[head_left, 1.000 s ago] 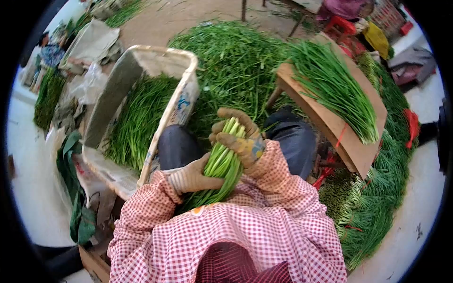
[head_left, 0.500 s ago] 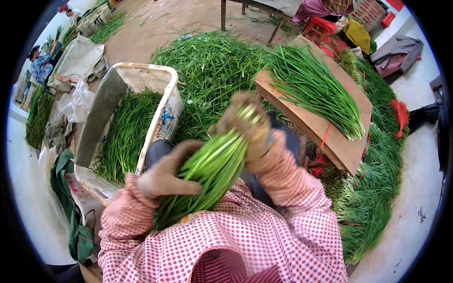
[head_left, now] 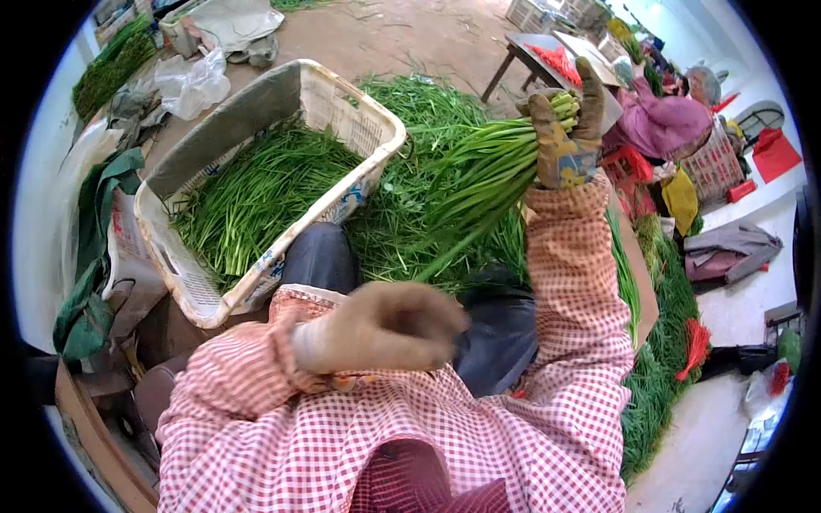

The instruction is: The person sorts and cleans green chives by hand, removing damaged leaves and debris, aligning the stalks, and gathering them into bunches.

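Note:
My right hand (head_left: 564,137), in a worn brown glove, is raised at the upper right. It grips a bunch of garlic chives (head_left: 487,167) near the pale stem ends, and the green leaves hang down to the left. One long leaf trails below the rest toward my left hand (head_left: 380,329). That hand, also gloved and smeared by motion, is in front of my chest, apart from the bunch. Its fingers curve with a gap to the thumb, and nothing shows in it. A large pile of loose chives (head_left: 389,205) lies on the floor beyond my knees.
A white plastic crate (head_left: 376,150) with chives stands at my left. Behind my right arm a brown board (head_left: 647,299) bears more chives (head_left: 623,265). Bundled greens (head_left: 658,402) line the right side, with red ties (head_left: 694,349) on them. Another person (head_left: 658,124) sits beyond, near a table (head_left: 513,56).
My right hand has lifted the bunch up and to the right, away from my lap. My left hand has let go of the leaves and moved right. The view has turned.

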{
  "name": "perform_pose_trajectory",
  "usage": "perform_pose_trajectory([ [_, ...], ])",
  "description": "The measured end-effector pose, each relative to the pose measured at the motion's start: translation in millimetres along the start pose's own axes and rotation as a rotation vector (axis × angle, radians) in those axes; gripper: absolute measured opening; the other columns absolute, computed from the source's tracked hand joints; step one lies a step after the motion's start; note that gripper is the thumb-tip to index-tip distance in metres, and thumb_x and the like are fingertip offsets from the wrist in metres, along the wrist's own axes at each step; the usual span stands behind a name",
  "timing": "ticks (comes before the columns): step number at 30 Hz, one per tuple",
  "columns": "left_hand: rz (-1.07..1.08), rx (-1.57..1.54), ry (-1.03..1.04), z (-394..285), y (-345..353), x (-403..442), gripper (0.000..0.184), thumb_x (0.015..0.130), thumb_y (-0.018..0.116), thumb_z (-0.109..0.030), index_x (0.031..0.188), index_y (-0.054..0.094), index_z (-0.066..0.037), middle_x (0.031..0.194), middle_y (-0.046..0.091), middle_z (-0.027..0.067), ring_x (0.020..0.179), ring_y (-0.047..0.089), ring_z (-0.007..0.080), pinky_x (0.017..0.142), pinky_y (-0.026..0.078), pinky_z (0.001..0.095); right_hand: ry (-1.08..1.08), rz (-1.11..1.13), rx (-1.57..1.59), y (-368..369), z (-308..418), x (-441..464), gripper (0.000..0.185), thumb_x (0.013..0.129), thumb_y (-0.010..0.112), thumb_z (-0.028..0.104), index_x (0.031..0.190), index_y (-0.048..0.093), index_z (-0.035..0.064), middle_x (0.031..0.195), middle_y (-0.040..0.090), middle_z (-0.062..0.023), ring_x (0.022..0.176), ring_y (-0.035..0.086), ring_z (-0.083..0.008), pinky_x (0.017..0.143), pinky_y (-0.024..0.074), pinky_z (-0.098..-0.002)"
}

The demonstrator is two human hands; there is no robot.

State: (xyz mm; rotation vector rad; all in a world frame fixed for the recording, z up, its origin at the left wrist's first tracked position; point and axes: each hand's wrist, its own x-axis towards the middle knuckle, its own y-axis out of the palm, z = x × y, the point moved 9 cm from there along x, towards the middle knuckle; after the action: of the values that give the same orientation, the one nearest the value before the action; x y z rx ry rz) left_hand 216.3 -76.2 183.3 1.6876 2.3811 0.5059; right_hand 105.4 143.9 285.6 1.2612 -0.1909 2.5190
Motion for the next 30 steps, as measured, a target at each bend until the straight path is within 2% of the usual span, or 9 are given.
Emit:
perform_pose_trajectory([
  [5,-0.036,-0.91,-0.152,50.3,6.6,36.8,0.072,0.085,0.061,-0.048,0.135,0.038,-0.001,0.115,0.06,0.0144,0.097,0.062,0.0213,0.088,0.049,0.0362,-0.248,0.546,-0.211,91.5,98.1,-62.5,0.053,0.084,0.059,0.004,0.134,0.041,0.0084,0.086,0.063,-0.0077,0.073,0.062,-0.0183,0.065,0.0546,-0.0332],
  [7,0.146,-0.363,0.715,18.1,-29.1,27.1,0.075,0.089,0.048,-0.056,0.141,0.029,-0.005,0.124,0.054,0.0189,0.108,0.056,0.0302,0.098,0.041,0.0463,-0.279,0.768,-0.237,129.4,123.1,-113.9,0.049,0.083,0.061,0.006,0.129,0.045,0.0081,0.088,0.063,-0.0085,0.077,0.061,-0.0196,0.068,0.0532,-0.0343],
  [8,0.149,-0.378,0.698,21.3,-32.4,20.1,0.07,0.089,0.049,-0.051,0.14,0.032,-0.005,0.126,0.052,0.0211,0.111,0.055,0.0299,0.099,0.041,0.0452,-0.283,0.831,-0.234,142.0,130.4,-134.5,0.047,0.082,0.061,0.008,0.127,0.046,0.0079,0.089,0.063,-0.0089,0.078,0.061,-0.0203,0.07,0.0526,-0.0349],
  [10,-0.087,-0.803,0.092,63.5,-29.8,14.8,0.06,0.09,0.051,-0.041,0.137,0.037,-0.006,0.131,0.047,0.0256,0.118,0.051,0.0293,0.1,0.043,0.0431,-0.263,0.879,-0.223,152.8,133.2,-161.4,0.043,0.081,0.063,0.01,0.122,0.05,0.0075,0.091,0.063,-0.0097,0.082,0.061,-0.0216,0.074,0.0513,-0.0361],
  [15,-0.286,-0.762,0.151,74.1,-60.6,30.0,0.053,0.08,0.063,-0.024,0.126,0.048,-0.002,0.117,0.057,0.0204,0.105,0.059,0.0282,0.092,0.05,0.0399,-0.126,0.794,-0.176,117.0,119.8,-156.2,0.034,0.079,0.066,0.016,0.111,0.058,0.0066,0.097,0.064,-0.0117,0.091,0.061,-0.0249,0.083,0.0479,-0.039],
  [20,-0.24,-0.976,0.26,64.1,-78.5,55.9,0.078,0.071,0.07,-0.014,0.137,0.031,-0.002,0.126,0.045,0.0155,0.09,0.056,0.018,0.078,0.053,0.0332,0.532,0.168,-0.671,-79.7,-59.0,-175.2,0.042,0.075,0.069,0.022,0.111,0.059,0.0034,0.11,0.062,-0.0164,0.105,0.058,-0.0325,0.09,0.046,-0.0424],
  [22,-0.256,-0.931,0.233,67.0,-77.3,66.3,0.074,0.07,0.068,-0.012,0.135,0.035,-0.001,0.122,0.049,0.017,0.087,0.057,0.0182,0.077,0.054,0.0318,0.886,0.268,-0.62,-104.3,-99.6,-200.4,0.056,0.077,0.071,0.03,0.121,0.053,-0.0008,0.118,0.059,-0.0193,0.111,0.056,-0.0328,0.094,0.0449,-0.0418],
  [25,-0.258,-0.808,0.117,79.1,-79.2,77.9,0.069,0.067,0.068,-0.009,0.13,0.042,0.002,0.115,0.056,0.0173,0.082,0.06,0.0182,0.075,0.055,0.0305,1.268,0.715,0.226,-24.7,-67.1,-227.3,0.099,0.074,0.07,0.056,0.14,0.027,-0.0035,0.133,0.047,-0.0227,0.124,0.045,-0.0323,0.102,0.0383,-0.0432],
  [30,-0.156,-0.379,-0.172,119.6,-66.5,79.0,0.062,0.066,0.074,-0.016,0.123,0.052,-0.003,0.108,0.061,0.0126,0.09,0.062,0.0239,0.077,0.053,0.0357,1.022,0.457,0.728,18.8,-43.8,-214.7,0.104,0.069,0.071,0.063,0.143,0.025,0.0047,0.139,0.04,-0.0149,0.125,0.042,-0.0293,0.102,0.0375,-0.042],
])
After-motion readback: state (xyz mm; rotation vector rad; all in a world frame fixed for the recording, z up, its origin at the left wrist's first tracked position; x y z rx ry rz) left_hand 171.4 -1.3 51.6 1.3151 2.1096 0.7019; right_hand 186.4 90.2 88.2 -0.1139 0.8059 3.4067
